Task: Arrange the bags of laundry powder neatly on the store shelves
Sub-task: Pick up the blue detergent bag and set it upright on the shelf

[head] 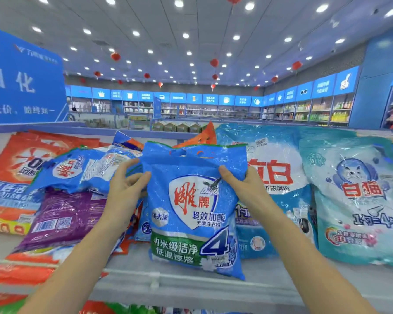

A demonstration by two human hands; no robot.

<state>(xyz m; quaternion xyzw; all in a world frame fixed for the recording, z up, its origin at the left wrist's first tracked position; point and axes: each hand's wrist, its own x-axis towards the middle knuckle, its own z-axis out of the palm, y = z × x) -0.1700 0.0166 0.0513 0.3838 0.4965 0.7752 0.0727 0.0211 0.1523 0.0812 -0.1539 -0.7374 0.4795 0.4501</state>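
Note:
A blue laundry powder bag with red lettering and a green band stands upright at the middle of the top shelf. My left hand grips its upper left edge. My right hand grips its upper right corner, thumb on the front. To its left a second blue bag lies tilted over a purple bag and an orange bag. On the right, a blue-and-white bag and a teal bag with a cat picture stand upright.
More orange bags lie at the lower left, partly on the shelf's front. A blue store sign rises at the far left. Behind the shelf the shop floor opens out, with wall shelving at the back.

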